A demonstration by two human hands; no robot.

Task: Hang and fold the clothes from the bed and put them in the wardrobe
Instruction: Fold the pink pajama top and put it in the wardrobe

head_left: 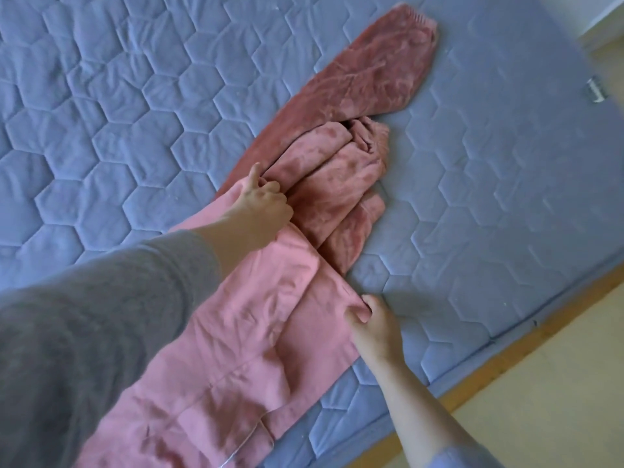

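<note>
A pair of pink fleece trousers lies stretched across the blue quilted bed. Its lower part shows the paler inner side. One leg reaches toward the far end, its cuff flat on the cover. The other leg is bunched up in the middle. My left hand grips the bunched fabric near the middle of the garment. My right hand pinches the right edge of the pale part, close to the bed's near side.
The bed's wooden frame edge runs diagonally at the right, with pale floor beyond it. A small grey strap or tag sits on the mattress edge at far right. Open quilt lies left and right of the garment.
</note>
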